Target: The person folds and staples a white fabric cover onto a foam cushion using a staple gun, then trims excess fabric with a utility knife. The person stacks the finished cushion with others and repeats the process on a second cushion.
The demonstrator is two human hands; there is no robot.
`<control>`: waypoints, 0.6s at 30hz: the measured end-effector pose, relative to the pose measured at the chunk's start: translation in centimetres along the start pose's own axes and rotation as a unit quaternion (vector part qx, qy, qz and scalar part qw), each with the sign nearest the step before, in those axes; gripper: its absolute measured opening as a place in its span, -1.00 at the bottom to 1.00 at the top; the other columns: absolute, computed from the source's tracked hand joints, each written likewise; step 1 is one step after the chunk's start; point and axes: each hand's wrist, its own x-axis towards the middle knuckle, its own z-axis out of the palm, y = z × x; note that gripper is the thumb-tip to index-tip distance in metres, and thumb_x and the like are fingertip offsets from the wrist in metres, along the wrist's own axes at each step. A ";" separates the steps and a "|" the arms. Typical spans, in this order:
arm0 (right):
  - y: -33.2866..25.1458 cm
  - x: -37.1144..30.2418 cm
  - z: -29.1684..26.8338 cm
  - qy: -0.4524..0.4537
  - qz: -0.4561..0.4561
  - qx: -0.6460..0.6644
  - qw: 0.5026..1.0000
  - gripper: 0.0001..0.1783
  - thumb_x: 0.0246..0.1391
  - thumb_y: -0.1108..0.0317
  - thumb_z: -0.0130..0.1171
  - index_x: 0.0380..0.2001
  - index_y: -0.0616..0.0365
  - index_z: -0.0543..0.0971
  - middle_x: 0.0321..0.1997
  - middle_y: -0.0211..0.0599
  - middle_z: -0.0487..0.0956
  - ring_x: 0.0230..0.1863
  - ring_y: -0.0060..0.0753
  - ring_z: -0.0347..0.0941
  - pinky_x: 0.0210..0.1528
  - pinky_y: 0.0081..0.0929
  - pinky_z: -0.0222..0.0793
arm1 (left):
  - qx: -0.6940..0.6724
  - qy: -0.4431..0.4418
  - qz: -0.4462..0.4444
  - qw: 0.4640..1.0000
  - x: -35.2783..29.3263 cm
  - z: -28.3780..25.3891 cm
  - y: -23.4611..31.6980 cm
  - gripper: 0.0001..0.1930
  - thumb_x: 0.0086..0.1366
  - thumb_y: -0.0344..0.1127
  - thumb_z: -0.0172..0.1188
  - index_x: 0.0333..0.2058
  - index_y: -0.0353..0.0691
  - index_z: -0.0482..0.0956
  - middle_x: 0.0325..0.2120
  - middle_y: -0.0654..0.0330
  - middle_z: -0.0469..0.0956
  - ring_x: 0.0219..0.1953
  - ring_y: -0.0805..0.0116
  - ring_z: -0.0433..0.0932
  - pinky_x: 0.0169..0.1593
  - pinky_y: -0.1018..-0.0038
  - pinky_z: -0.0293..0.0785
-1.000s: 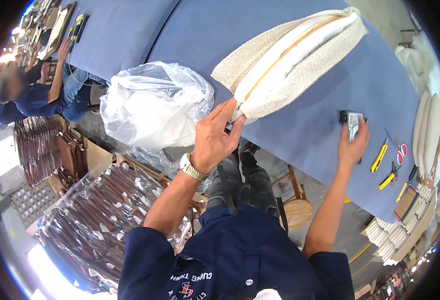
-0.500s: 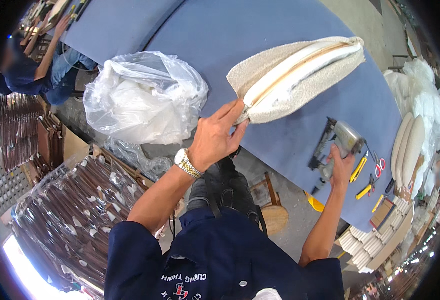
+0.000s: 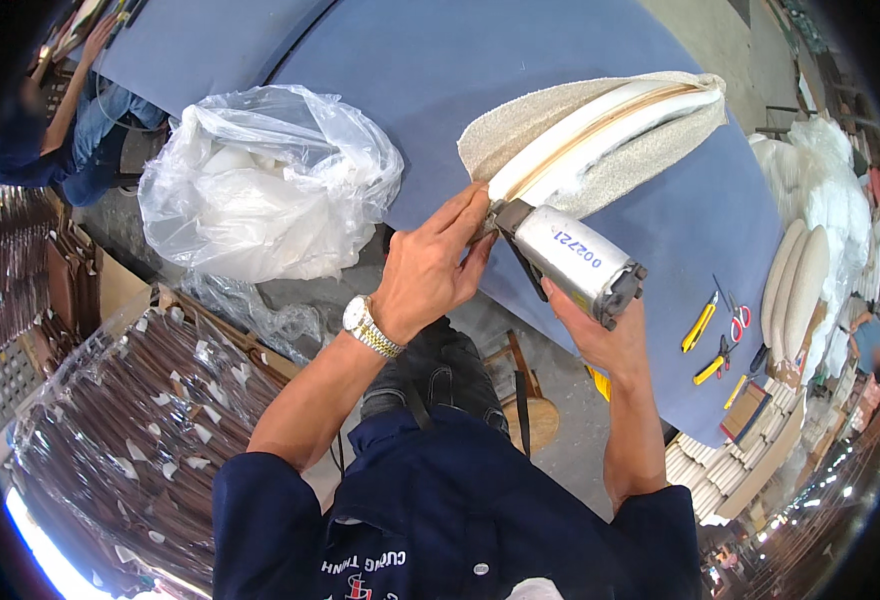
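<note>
On the blue-grey table (image 3: pixel 410 80) lies a curved padded piece (image 3: pixel 600 135), with beige fabric spread around a white core and a wooden strip along its middle. My left hand (image 3: pixel 430 265) pinches the fabric at its near left end. A silver pneumatic staple gun (image 3: pixel 570 255) is gripped in my right hand (image 3: pixel 600 335). Its nose meets that same end, right beside my left fingertips. Whether the nose presses on the fabric cannot be made out. The gun's body partly hides my right fingers and its handle.
A clear plastic bag with white stuffing (image 3: pixel 270 190) stands at the left. Yellow cutters (image 3: pixel 700 322), red-handled scissors (image 3: pixel 740 318) and yellow pliers (image 3: pixel 712 365) lie on the right. Finished-looking beige pads (image 3: pixel 798 285) sit beyond them. A wooden stool (image 3: pixel 532 420) is below; a co-worker (image 3: pixel 40 140) sits far left.
My right hand has brought the staple gun left and up, from over the table's right side to the padded piece's near end. My left hand keeps its hold there.
</note>
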 end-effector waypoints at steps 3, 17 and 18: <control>0.7 -0.2 0.5 0.000 0.020 -0.017 1.000 -0.57 -0.07 0.46 0.46 -0.08 0.32 0.64 -0.09 -0.02 0.71 -0.11 -0.03 0.70 -0.03 -0.33 0.57 | 0.006 0.009 0.004 1.000 -0.2 0.2 -0.5 -0.47 0.15 -0.46 0.39 0.14 -0.31 0.58 0.10 0.02 0.64 -0.25 0.12 0.76 -0.33 0.38 0.69; -3.1 0.4 -1.5 -0.071 0.012 -0.066 0.995 -0.42 -0.14 0.49 0.39 0.07 0.22 0.58 -0.01 -0.04 0.66 -0.01 0.05 0.64 0.04 -0.31 0.51 | 0.005 -0.023 0.007 1.000 -1.1 0.8 0.3 -0.34 0.01 -0.56 0.36 0.19 -0.27 0.56 0.17 0.03 0.59 -0.09 0.07 0.74 -0.21 0.35 0.72; -3.1 0.4 -1.6 -0.072 0.013 -0.073 0.995 -0.41 -0.13 0.49 0.38 0.07 0.22 0.57 -0.02 -0.04 0.66 -0.01 0.05 0.63 0.05 -0.32 0.51 | 0.005 -0.022 0.006 1.000 -1.1 0.9 0.4 -0.33 0.00 -0.56 0.36 0.19 -0.27 0.57 0.18 0.03 0.59 -0.07 0.07 0.73 -0.19 0.34 0.72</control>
